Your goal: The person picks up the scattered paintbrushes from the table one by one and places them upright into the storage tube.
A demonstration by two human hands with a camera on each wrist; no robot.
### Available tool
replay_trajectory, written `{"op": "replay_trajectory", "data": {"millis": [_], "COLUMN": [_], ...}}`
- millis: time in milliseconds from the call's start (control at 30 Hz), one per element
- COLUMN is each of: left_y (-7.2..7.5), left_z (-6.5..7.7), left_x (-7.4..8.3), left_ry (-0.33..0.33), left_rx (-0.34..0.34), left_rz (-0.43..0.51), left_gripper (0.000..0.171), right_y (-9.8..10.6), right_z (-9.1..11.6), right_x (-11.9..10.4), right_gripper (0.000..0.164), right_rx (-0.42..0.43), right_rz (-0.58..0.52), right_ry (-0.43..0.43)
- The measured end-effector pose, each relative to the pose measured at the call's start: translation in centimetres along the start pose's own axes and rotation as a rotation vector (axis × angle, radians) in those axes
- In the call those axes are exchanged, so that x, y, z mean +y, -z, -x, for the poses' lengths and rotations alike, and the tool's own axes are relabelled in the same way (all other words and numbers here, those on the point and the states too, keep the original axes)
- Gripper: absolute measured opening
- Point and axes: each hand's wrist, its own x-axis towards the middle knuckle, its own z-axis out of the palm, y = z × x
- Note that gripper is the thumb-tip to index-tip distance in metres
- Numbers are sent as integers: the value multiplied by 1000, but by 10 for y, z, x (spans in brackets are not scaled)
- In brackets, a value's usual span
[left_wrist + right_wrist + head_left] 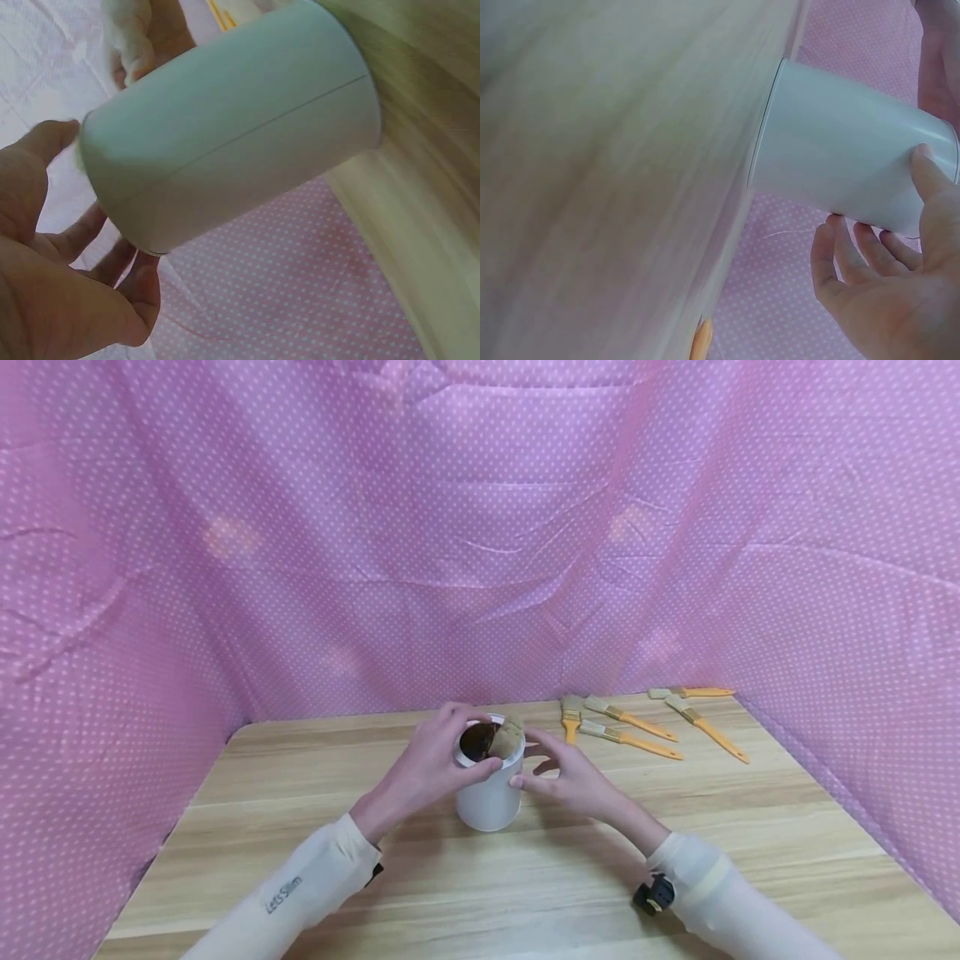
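A white cylindrical can (488, 802) stands upright on the wooden table in the head view. Its open top shows a dark brown inside and a beige, rough-looking piece (507, 739) at the right part of the mouth; what that piece is I cannot tell. My left hand (431, 756) grips the rim from the left, thumb on the near edge and fingers over the far edge. From the right, my right hand (573, 781) holds the upper side of the can. In the right wrist view its thumb lies on the wall of the can (840, 142), with fingertips along the opposite side.
Several paintbrushes with orange handles and pale bristles, one brush (630, 741) among them, lie at the back right of the wooden table (315, 793). Pink dotted cloth (480, 527) hangs behind the table and along both sides.
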Motion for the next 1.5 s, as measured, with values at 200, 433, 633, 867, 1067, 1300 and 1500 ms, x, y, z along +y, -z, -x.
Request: {"op": "replay_trajectory", "data": {"millis": [200, 433, 633, 867, 1067, 1300, 1500], "left_y": [-6, -13, -15, -19, -22, -23, -25], "left_z": [5, 8, 7, 8, 10, 11, 9], "left_x": [-10, -17, -21, -24, -25, -24, -25], "left_ry": [140, 228, 221, 220, 232, 242, 227], "left_rx": [-2, -20, 0, 2, 12, 11, 21], "left_rz": [27, 170, 183, 225, 253, 240, 242], "left_gripper": [84, 94, 96, 98, 95, 94, 95], "right_y": [1, 21, 57, 113, 155, 196, 232], "right_z": [1, 13, 27, 48, 64, 66, 53], "right_x": [-1, 5, 10, 34, 62, 87, 101], "right_gripper": [69, 59, 49, 43, 46, 56, 51], "right_rx": [2, -62, -58, -13, 73, 106, 82], "right_rz": [11, 78, 191, 395, 544, 694, 760], "right_ry": [3, -3, -57, -132, -270, -442, -499]}}
